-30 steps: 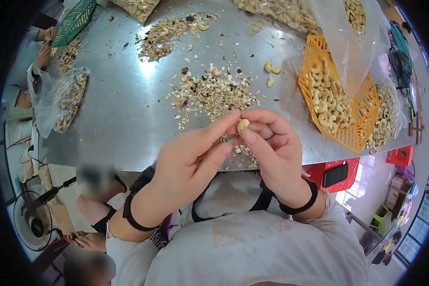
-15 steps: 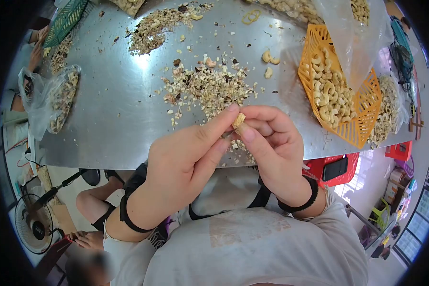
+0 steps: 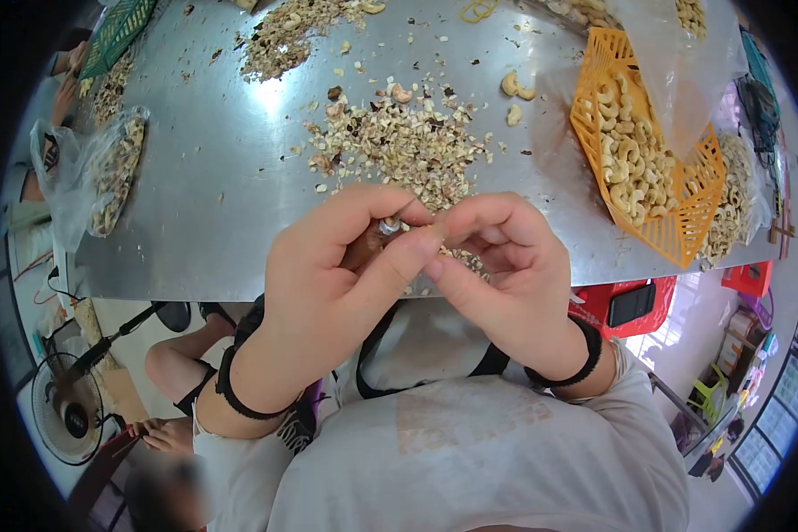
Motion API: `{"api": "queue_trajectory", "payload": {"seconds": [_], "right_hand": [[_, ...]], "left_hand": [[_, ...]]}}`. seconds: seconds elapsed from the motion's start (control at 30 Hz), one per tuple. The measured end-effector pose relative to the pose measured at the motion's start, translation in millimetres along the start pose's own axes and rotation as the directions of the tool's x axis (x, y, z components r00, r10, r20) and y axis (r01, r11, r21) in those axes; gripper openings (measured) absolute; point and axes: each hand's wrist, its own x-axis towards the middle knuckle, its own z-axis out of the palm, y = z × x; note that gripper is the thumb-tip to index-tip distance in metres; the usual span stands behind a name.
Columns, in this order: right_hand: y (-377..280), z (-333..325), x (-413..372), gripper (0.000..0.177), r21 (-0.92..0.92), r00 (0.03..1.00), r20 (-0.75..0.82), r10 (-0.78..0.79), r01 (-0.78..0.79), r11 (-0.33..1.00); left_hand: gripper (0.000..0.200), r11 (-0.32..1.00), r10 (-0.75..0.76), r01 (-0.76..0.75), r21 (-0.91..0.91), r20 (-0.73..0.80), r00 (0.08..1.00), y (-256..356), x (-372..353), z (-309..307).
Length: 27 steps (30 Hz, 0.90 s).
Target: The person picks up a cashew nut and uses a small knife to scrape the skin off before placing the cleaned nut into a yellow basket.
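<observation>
My left hand (image 3: pixel 341 257) and my right hand (image 3: pixel 510 270) meet fingertip to fingertip above the near edge of the metal table. Curled in the left fingers is a small tool with a shiny metal end (image 3: pixel 388 226); the rest of it is hidden. My right thumb and forefinger are pinched at the meeting point, where a cashew nut is now almost wholly covered by fingers. Just beyond them lies a heap of cashew bits and skins (image 3: pixel 399 142). A few whole cashews (image 3: pixel 514 89) rest to the right of the heap.
A yellow plastic basket (image 3: pixel 683 235) of whole cashews stands at right, beside clear bags. Another debris pile (image 3: pixel 284 44) lies farther back. At left are a bag of nuts (image 3: pixel 115 177), a green basket (image 3: pixel 120 35) and another person's hands. A phone (image 3: pixel 631 303) lies on a red stool.
The cashew nut, plainly seen between my fingertips before, is now mostly covered. My left hand has turned, exposing the tool's metal end. The view has shifted slightly.
</observation>
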Motion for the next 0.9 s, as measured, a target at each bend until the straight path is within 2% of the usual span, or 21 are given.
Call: {"api": "queue_trajectory", "payload": {"seconds": [0.13, 0.2, 0.23, 0.3, 0.43, 0.53, 0.6, 0.63, 0.7, 0.83, 0.9], "right_hand": [[1, -1, 2, 0.023, 0.055, 1.0, 0.022, -0.016, 0.015, 0.998], [0, -1, 3, 0.023, 0.136, 0.999, 0.036, 0.006, -0.01, 0.991], [0, -2, 3, 0.023, 0.136, 0.999, 0.035, 0.006, -0.011, 0.991], [-1, -5, 3, 0.022, 0.186, 0.997, 0.067, 0.044, -0.056, 0.981], [4, -8, 4, 0.019, 0.262, 0.996, 0.069, 0.053, -0.069, 0.962], [3, -10, 5, 0.016, 0.364, 0.99, 0.093, 0.105, -0.132, 0.922], [2, -10, 5, 0.015, 0.387, 0.972, 0.074, 0.222, -0.233, 0.892], [2, -10, 6, 0.015, 0.387, 0.972, 0.073, 0.222, -0.233, 0.892], [3, -11, 7, 0.015, 0.447, 0.96, 0.094, 0.264, -0.277, 0.851], [-1, -15, 9, 0.015, 0.498, 0.93, 0.185, 0.318, -0.367, 0.786], [0, -17, 9, 0.014, 0.477, 0.918, 0.221, 0.329, -0.396, 0.784]], "left_hand": [[0.012, 0.999, -0.051, 0.051, 0.002, 0.009, 0.999, 3, 1, -1], [0.013, 0.957, -0.192, 0.18, -0.229, -0.029, 0.981, 8, 1, 3], [0.013, 0.956, -0.193, 0.181, -0.229, -0.028, 0.981, 8, 1, 3], [0.014, 0.923, -0.238, 0.24, -0.3, 0.043, 0.97, 9, 1, 2], [0.014, 0.912, -0.281, 0.306, -0.274, 0.126, 0.951, 11, -1, -1], [0.015, 0.939, -0.209, 0.24, -0.248, 0.147, 0.967, 9, -2, 1], [0.024, 0.97, -0.029, 0.042, -0.241, 0.059, 0.998, 4, -4, 6], [0.024, 0.97, -0.029, 0.043, -0.241, 0.06, 0.998, 3, -4, 6], [0.032, 0.987, 0.125, -0.11, -0.115, 0.139, 0.982, 1, -3, 5], [0.035, 0.991, 0.127, -0.11, -0.08, 0.255, 0.959, 2, -2, 0], [0.036, 0.997, 0.057, -0.039, -0.07, 0.283, 0.957, 6, -1, -1]]}}
